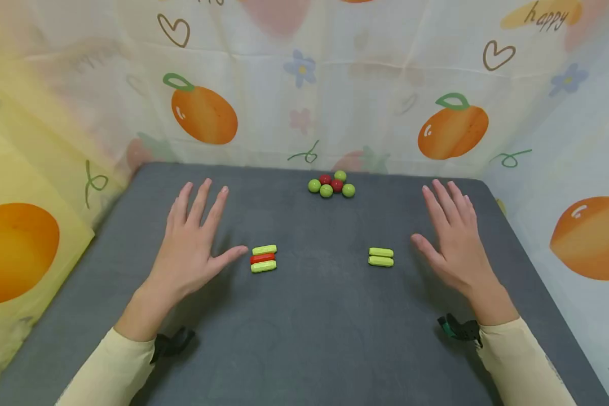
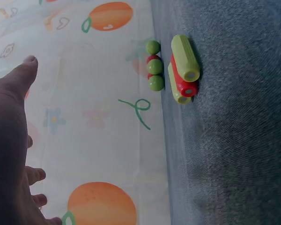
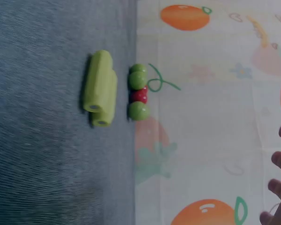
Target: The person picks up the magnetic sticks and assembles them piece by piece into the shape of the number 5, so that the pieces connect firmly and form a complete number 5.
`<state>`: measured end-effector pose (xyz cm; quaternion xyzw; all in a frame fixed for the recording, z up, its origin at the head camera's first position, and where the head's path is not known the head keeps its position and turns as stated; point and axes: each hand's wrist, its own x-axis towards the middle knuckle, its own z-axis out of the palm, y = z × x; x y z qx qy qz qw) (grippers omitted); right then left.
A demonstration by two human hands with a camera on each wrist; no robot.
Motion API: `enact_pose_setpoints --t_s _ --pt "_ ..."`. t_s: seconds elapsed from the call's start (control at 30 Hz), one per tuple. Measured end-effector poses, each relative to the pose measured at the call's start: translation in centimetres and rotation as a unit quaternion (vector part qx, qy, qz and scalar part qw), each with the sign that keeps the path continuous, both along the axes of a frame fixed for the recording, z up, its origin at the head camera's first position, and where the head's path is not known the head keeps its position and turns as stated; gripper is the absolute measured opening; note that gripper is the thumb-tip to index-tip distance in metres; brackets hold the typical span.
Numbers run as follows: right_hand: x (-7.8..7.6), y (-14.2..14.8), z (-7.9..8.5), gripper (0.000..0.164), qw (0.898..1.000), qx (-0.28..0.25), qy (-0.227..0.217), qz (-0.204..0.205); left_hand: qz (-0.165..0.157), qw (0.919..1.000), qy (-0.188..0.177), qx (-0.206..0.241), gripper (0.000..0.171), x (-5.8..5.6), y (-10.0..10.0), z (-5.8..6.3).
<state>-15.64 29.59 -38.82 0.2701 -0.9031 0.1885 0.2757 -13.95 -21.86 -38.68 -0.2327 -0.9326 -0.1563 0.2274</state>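
My left hand (image 1: pixel 188 254) hovers over the left of the table, fingers straight and spread, holding nothing. Just past its thumb tip lie a red rod (image 1: pixel 262 258) and two yellow-green rods, one on each side of it; the nearer yellow-green rod (image 2: pixel 185 58) shows a small hole in its end. On the other side, my right hand (image 1: pixel 454 248) is likewise spread and holds nothing. Left of its thumb, two yellow-green rods (image 1: pixel 381 256) lie side by side. At the far edge sits a cluster of green balls (image 1: pixel 326 190) and two red balls (image 1: pixel 337 185).
The dark grey table (image 1: pixel 304 338) has rounded far corners. A cloth curtain (image 1: pixel 355 84) printed with oranges and hearts hangs behind it and along both sides. Black straps (image 1: pixel 172 344) circle both wrists below the light sleeves.
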Motion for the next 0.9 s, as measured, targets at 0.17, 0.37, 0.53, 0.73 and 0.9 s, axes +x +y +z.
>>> enact_pose_setpoints --t_s 0.17,0.37,0.53,0.73,0.9 --pt "-1.4 0.1 1.1 0.071 0.997 -0.06 -0.041 0.033 -0.03 0.9974 -0.047 0.047 0.092 -0.5 -0.3 0.4" --pt "-3.8 -0.5 2.8 0.07 0.995 -0.052 -0.076 0.04 -0.05 0.9888 -0.119 0.075 0.085 -1.9 0.0 0.6" --pt "-6.8 -1.5 3.5 0.062 0.991 -0.048 -0.104 0.062 -0.06 0.983 -0.154 0.079 0.071 -3.5 0.2 0.7" --pt "-10.4 -2.6 3.0 0.053 0.982 -0.052 -0.168 0.068 -0.081 0.9705 -0.207 0.094 0.058 -5.1 0.8 0.8" --pt "-12.7 -3.4 2.3 0.046 0.971 -0.029 -0.222 0.079 -0.106 0.956 -0.258 0.091 0.055 -5.8 1.3 0.5"
